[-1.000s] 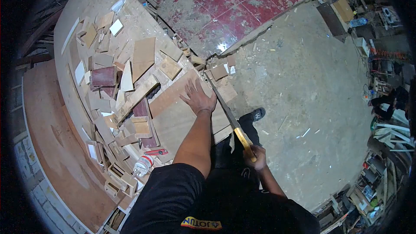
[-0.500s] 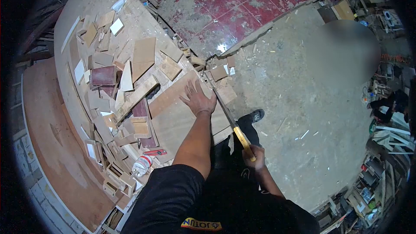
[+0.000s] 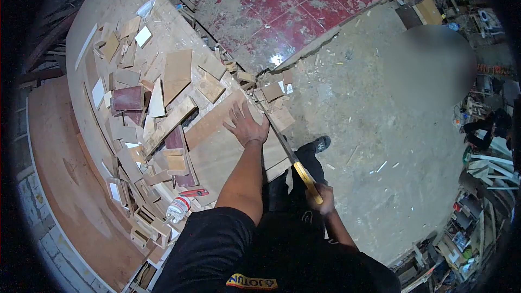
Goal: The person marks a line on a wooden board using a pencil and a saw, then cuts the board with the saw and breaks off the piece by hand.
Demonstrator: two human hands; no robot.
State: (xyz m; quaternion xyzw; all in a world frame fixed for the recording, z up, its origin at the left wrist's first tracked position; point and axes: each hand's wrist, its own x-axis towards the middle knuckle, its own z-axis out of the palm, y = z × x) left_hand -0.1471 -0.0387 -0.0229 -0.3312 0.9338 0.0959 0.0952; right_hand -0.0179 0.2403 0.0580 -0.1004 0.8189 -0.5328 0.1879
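My left hand (image 3: 248,125) lies flat with its fingers spread on a thin brown board (image 3: 217,154) at the edge of the workbench. To its right, my right hand (image 3: 321,199) is wrapped round the yellow handle of a handsaw (image 3: 280,137). The saw's blade runs up and to the left along the board's right edge, close beside my left hand. A red utility knife (image 3: 194,192) and a white bottle with a red band (image 3: 178,208) lie near the board's lower left corner.
Wood offcuts (image 3: 177,73) are heaped over the workbench (image 3: 176,27) on the left. A large brown panel (image 3: 70,168) stands at far left. My shoe (image 3: 322,144) is on the concrete floor (image 3: 374,146). A person in dark clothes (image 3: 491,127) is at far right, near stacked scraps.
The view has shifted slightly, so the bench items appear a little to the left. Both hands keep nearly the same places, with the saw still along the board's edge.
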